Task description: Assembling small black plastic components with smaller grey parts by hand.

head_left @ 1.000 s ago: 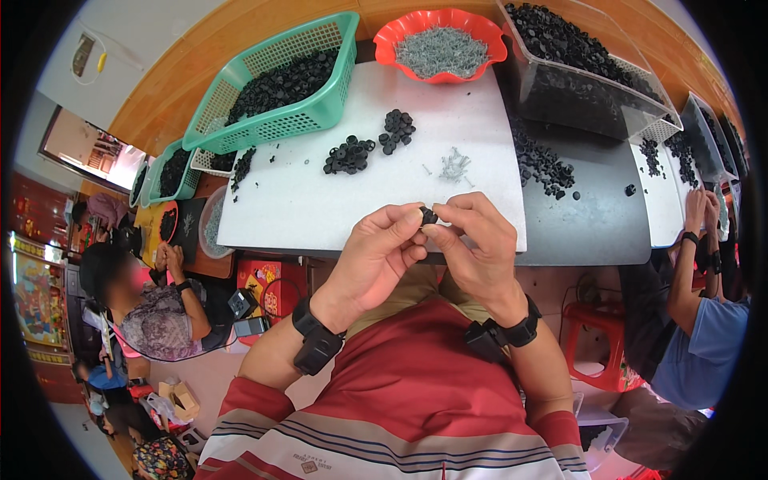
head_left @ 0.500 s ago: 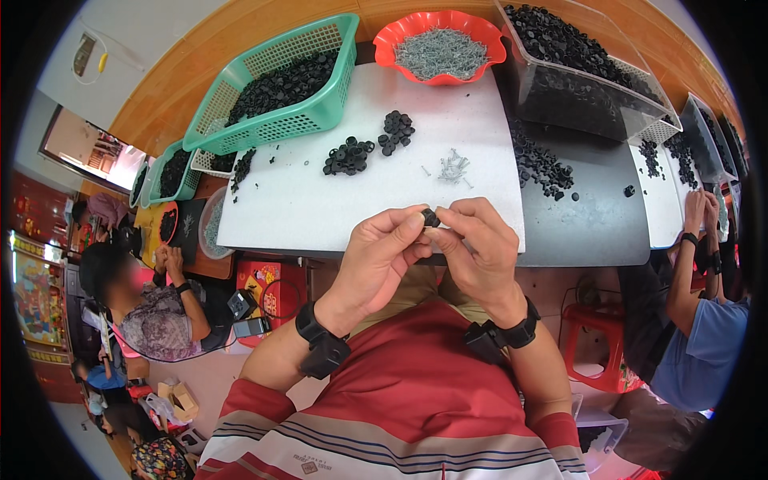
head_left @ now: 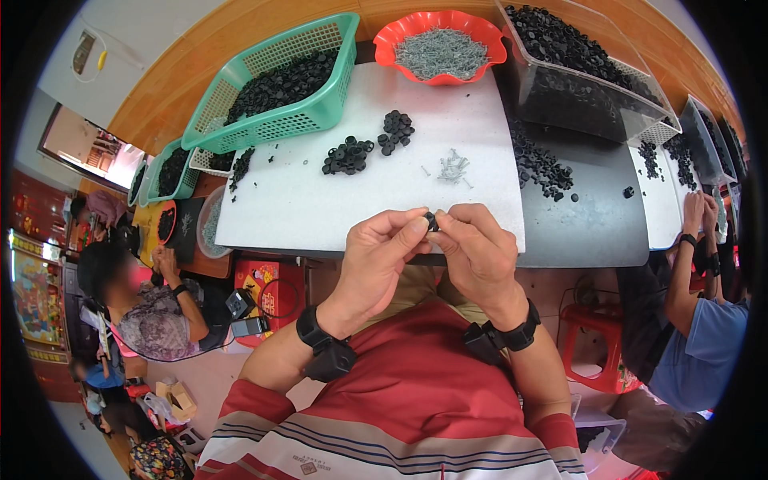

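Between the fingertips of my left hand (head_left: 380, 260) and my right hand (head_left: 480, 252) is a small black plastic part (head_left: 432, 221). Both hands pinch it above the near edge of the white foam sheet (head_left: 280, 208), and the fingers hide most of it. Beyond them lie two clusters of round black parts, one to the left (head_left: 348, 157) and one farther off (head_left: 395, 133). A small heap of screws (head_left: 454, 166) sits past my right hand.
At the back stand a green basket (head_left: 320, 120) of black pieces, a red scalloped bowl (head_left: 386, 56) of screws and a clear bin (head_left: 560, 104) of black parts. Loose black bits (head_left: 544, 168) lie on the dark tabletop. People work at left (head_left: 160, 320) and right (head_left: 696, 336).
The fingertips have shifted slightly round the black part, which appears turned, and less of it shows. Both hands stay in nearly the same place.
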`<action>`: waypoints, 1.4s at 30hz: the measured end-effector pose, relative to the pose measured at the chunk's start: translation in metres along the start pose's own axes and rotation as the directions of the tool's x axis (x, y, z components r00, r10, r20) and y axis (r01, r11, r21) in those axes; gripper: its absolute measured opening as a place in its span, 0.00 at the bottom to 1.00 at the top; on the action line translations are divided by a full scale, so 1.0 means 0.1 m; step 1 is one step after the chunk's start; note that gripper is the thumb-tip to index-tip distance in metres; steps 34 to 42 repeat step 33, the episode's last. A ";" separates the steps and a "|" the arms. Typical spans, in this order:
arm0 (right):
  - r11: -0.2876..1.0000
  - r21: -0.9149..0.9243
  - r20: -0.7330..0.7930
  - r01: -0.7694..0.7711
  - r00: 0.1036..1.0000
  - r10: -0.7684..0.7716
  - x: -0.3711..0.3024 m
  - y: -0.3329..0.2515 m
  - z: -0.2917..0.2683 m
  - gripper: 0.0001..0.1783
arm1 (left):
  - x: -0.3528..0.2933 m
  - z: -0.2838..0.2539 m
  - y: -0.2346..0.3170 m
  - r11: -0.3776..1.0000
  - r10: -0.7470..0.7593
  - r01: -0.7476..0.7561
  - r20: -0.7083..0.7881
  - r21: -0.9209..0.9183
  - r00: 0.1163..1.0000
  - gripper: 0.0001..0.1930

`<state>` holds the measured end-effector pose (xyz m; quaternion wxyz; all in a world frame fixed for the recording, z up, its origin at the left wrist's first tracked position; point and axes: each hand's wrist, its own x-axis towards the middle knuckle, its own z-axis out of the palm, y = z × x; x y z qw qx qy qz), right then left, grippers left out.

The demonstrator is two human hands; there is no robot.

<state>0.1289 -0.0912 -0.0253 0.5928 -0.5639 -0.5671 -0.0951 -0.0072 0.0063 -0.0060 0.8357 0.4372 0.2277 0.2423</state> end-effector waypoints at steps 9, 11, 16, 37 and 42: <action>0.998 0.030 0.061 -0.050 0.997 0.048 0.01 -0.04 -0.07 0.15 | -0.04 -0.01 0.00 0.984 0.064 -0.068 0.034 0.162 0.997 0.10; 0.996 0.041 0.082 -0.074 0.994 0.070 0.03 -0.05 -0.09 0.14 | -0.05 0.00 0.01 0.986 0.061 -0.066 0.039 0.151 0.997 0.10; 0.988 0.075 0.126 -0.134 0.984 0.124 0.01 -0.01 -0.12 0.12 | -0.05 0.01 -0.05 0.993 0.022 -0.025 0.032 0.114 0.999 0.12; 0.969 0.169 0.261 -0.181 0.956 0.133 -0.03 0.00 -0.16 0.23 | -0.09 -0.12 -0.04 0.992 -0.004 -0.012 0.122 0.127 0.993 0.17; 0.969 0.169 0.261 -0.181 0.956 0.133 -0.03 0.00 -0.16 0.23 | -0.09 -0.12 -0.04 0.992 -0.004 -0.012 0.122 0.127 0.993 0.17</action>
